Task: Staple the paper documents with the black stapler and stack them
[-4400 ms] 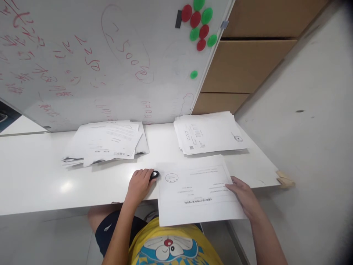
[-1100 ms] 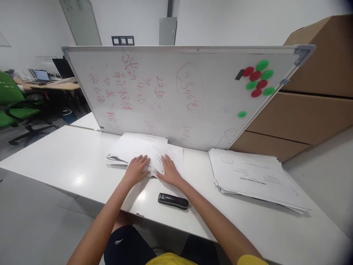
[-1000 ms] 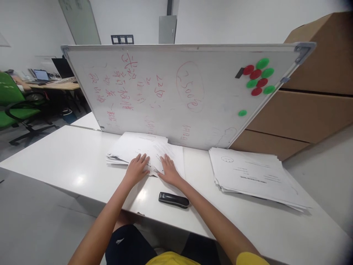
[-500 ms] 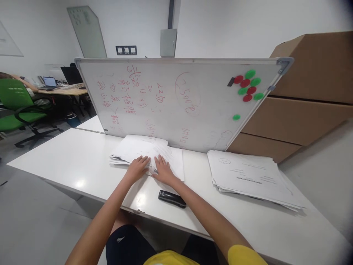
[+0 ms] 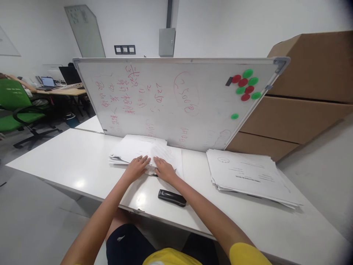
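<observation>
A stack of printed white paper sheets (image 5: 138, 144) lies on the table against the foot of the whiteboard. My left hand (image 5: 137, 168) rests palm down on the near edge of the stack, fingers stretched out. Beside it, my right hand (image 5: 165, 170) lies on the same sheets with its fingers extended and slightly bent. The top sheet looks a little curved by the right fingers; whether any edge is under them is hidden. Nearer to me, a black stapler (image 5: 172, 198) sits on the table next to my right forearm.
Another paper stack (image 5: 245, 176) lies at the right. The whiteboard (image 5: 165, 92) leans upright behind, carrying red writing and several magnets (image 5: 244, 82). Cardboard boxes (image 5: 298, 84) are piled at the back right. The white table (image 5: 68, 158) ends at the left near a green chair (image 5: 13, 99).
My right hand has drawn slightly toward me, its fingers less spread, and the sheet under it has shifted and curved. My left hand stays nearly in place. The view has turned slightly.
</observation>
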`<control>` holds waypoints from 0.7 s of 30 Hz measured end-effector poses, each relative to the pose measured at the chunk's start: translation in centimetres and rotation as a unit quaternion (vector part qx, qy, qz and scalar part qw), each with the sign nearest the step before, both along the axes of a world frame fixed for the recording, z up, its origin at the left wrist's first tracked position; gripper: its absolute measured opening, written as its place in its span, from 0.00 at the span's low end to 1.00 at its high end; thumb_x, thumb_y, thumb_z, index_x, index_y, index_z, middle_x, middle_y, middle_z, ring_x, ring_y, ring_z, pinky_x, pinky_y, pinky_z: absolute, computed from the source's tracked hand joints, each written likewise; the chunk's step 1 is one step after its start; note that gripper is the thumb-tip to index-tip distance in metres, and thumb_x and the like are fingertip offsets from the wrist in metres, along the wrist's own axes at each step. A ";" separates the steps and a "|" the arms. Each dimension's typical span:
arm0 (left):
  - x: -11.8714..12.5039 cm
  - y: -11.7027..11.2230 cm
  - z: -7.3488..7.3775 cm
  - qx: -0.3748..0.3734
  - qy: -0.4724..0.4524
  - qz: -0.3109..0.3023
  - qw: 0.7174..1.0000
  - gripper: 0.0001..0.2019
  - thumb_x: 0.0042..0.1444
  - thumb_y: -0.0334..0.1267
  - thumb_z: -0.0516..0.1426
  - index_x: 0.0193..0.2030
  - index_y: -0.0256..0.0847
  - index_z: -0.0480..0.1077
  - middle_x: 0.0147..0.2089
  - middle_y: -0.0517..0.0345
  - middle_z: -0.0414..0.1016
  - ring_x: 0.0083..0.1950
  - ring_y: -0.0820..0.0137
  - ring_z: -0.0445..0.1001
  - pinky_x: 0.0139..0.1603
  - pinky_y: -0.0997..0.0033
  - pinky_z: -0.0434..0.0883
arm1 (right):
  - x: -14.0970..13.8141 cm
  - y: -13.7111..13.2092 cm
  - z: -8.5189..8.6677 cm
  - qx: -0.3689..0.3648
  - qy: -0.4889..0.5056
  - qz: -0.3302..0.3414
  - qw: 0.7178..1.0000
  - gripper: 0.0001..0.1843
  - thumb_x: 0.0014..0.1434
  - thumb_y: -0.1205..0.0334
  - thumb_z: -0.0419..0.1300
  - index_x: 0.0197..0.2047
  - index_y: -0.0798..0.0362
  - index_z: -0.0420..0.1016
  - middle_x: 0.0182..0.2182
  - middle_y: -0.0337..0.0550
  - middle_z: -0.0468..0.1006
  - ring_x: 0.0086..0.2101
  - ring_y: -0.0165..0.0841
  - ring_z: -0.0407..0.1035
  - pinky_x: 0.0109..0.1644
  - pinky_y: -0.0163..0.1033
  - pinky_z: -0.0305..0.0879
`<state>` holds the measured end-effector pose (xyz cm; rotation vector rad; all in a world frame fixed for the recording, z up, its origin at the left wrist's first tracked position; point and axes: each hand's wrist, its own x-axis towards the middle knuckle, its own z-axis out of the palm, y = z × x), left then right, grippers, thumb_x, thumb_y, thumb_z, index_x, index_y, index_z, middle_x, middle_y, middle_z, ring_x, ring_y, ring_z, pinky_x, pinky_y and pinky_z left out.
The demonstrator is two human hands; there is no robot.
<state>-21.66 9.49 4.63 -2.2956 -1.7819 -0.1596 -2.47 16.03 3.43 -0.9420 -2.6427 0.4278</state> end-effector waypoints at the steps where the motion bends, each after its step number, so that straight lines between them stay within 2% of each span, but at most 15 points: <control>1: 0.0 0.0 0.1 0.003 -0.002 0.000 1.000 0.26 0.58 0.31 0.52 0.64 0.47 0.58 0.66 0.51 0.61 0.63 0.55 0.63 0.56 0.54 0.66 | 0.1 -0.1 0.2 0.003 0.005 0.001 1.000 0.32 0.59 0.68 0.46 0.67 0.58 0.50 0.65 0.55 0.59 0.62 0.40 0.53 0.61 0.47 0.55; 6: 0.4 0.4 0.9 0.030 -0.016 0.008 0.999 0.25 0.61 0.31 0.47 0.65 0.48 0.56 0.65 0.49 0.63 0.60 0.58 0.67 0.54 0.57 0.66 | 0.5 -0.4 1.4 0.005 0.026 0.013 1.000 0.30 0.60 0.69 0.45 0.66 0.54 0.54 0.62 0.50 0.64 0.60 0.39 0.58 0.57 0.47 0.61; 10: 1.1 0.5 1.6 0.033 0.022 0.015 0.999 0.25 0.61 0.31 0.46 0.66 0.46 0.55 0.66 0.48 0.61 0.58 0.55 0.67 0.52 0.55 0.65 | 1.1 -0.4 2.0 -0.003 0.033 0.022 0.999 0.29 0.60 0.70 0.44 0.64 0.52 0.59 0.57 0.46 0.71 0.54 0.39 0.66 0.53 0.44 0.64; 14: 1.8 0.8 1.8 0.058 0.047 0.005 0.997 0.25 0.57 0.26 0.47 0.62 0.43 0.60 0.64 0.45 0.63 0.56 0.53 0.67 0.51 0.54 0.63 | 2.0 -0.6 2.6 -0.021 0.041 0.021 0.999 0.28 0.59 0.72 0.45 0.61 0.48 0.64 0.51 0.41 0.77 0.48 0.38 0.72 0.50 0.41 0.66; 17: 2.3 1.1 2.1 0.077 0.035 -0.001 0.996 0.22 0.56 0.24 0.48 0.56 0.41 0.65 0.58 0.43 0.67 0.52 0.55 0.69 0.48 0.55 0.64 | 2.4 -1.2 3.2 -0.032 0.054 0.017 0.998 0.25 0.62 0.69 0.44 0.61 0.47 0.64 0.52 0.40 0.76 0.50 0.37 0.71 0.51 0.41 0.65; 19: 2.7 1.2 2.5 0.087 0.035 -0.010 0.996 0.18 0.57 0.25 0.47 0.52 0.40 0.67 0.53 0.42 0.71 0.48 0.56 0.70 0.46 0.55 0.65 | 2.4 -1.7 3.7 -0.037 0.066 0.014 0.997 0.24 0.64 0.61 0.46 0.63 0.49 0.60 0.57 0.43 0.72 0.54 0.39 0.67 0.54 0.43 0.63; 21: 3.4 1.2 3.3 0.099 0.038 -0.029 0.994 0.15 0.59 0.26 0.45 0.47 0.39 0.69 0.45 0.43 0.73 0.44 0.58 0.71 0.44 0.55 0.66 | 2.3 -2.1 3.9 -0.038 0.079 0.011 0.996 0.31 0.62 0.54 0.52 0.66 0.54 0.54 0.62 0.51 0.64 0.60 0.42 0.60 0.59 0.47 0.59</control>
